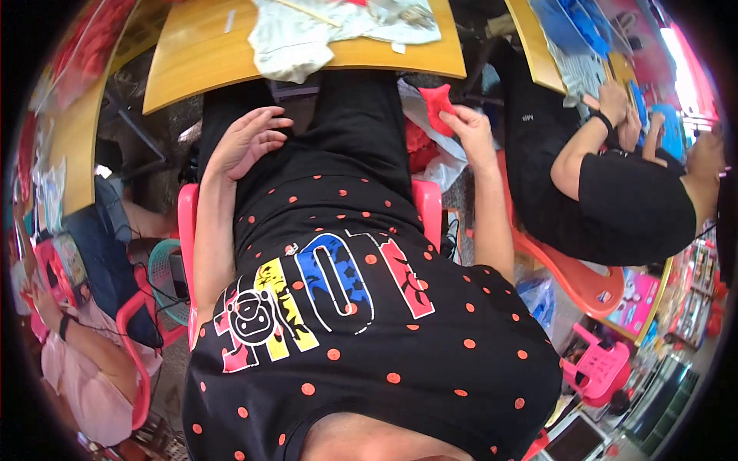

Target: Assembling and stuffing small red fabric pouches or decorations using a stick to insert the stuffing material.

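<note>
My right hand (470,132) is closed on a small, flat red piece (435,107) with pointed corners; it looks like cloth, but I cannot be sure. The thumb and fingers pinch its lower edge, to the right of my lap. Below it, a whitish plastic bag (447,170) with more red material stands beside my leg. My left hand (250,142) hovers at my left thigh, fingers spread and holding nothing. Ahead, white cloth (288,46) lies over the front edge of the wooden table (200,58), with a thin stick on top.
I sit in a pink chair (428,207). To my right, a person in black (630,192) works at another table beside an orange chair (576,280). Someone in pink (88,361) sits at the left. A blue bin (573,23) stands at the far right.
</note>
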### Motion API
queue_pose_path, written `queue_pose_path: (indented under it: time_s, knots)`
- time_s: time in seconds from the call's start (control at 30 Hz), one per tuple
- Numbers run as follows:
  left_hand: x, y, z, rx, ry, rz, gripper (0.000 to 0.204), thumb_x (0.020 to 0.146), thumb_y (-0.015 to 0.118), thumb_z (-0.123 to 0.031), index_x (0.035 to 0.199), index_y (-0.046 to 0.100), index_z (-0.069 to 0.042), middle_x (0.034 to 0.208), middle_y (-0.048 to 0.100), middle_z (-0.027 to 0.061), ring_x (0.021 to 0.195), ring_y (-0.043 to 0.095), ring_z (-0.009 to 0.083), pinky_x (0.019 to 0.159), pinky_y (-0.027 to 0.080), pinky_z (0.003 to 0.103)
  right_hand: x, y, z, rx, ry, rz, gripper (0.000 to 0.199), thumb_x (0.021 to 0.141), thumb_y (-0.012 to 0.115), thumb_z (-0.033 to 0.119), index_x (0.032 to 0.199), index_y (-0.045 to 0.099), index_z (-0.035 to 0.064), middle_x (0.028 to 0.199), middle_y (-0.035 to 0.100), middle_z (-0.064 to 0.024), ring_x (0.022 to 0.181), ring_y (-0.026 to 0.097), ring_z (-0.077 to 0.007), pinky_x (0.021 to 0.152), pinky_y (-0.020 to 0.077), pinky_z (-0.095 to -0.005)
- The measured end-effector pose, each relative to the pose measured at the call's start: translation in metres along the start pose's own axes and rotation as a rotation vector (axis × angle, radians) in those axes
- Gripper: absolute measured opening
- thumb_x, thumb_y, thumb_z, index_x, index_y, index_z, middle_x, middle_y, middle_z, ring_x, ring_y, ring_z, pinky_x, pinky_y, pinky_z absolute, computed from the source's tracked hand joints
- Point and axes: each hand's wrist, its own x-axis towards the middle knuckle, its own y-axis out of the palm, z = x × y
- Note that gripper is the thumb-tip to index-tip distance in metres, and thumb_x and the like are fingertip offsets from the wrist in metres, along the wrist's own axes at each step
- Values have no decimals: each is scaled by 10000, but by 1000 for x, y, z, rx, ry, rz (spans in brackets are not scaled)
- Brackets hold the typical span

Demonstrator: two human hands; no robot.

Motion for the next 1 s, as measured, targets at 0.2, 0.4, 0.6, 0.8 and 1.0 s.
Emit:
queue_pose_path:
  time_s: [0.2,0.4,0.6,0.8,1.0]
  knots:
    - [11,14,7,41,-54,-51,347,937,522,-198,1212,485,10,1083,610,129,874,622,161,789,518,278,-66,15,-223,-68,414,-116,263,787,701,154,970,670,-33,853,666,-49,710,603,-116,655,483,-263]
    - [5,21,-1,59,-69,-239,340,943,508,-186,1215,482,18,1106,605,143,892,626,170,793,523,289,-31,111,-343,1015,1039,-241,208,795,687,136,988,617,96,774,637,-51,669,627,-207,580,532,-360]
    - [-4,13,-4,63,-105,-351,335,947,499,-190,1215,482,10,1111,605,141,899,626,173,798,520,292,87,177,-379,1484,523,-712,185,848,597,92,1031,607,112,917,632,-92,767,626,-246,590,528,-379]
    - [24,66,-12,507,-228,-343,219,930,512,-143,1085,576,-1,885,635,67,660,558,77,615,455,199,147,151,-380,1276,445,-757,196,846,594,105,1042,602,107,934,631,-101,793,622,-249,618,521,-376]
    - [120,209,-1,995,-202,306,119,867,551,-52,934,615,23,845,622,121,711,598,177,646,485,271,147,153,-398,1059,412,-768,212,845,591,122,1056,597,100,955,629,-112,824,617,-253,652,513,-372]
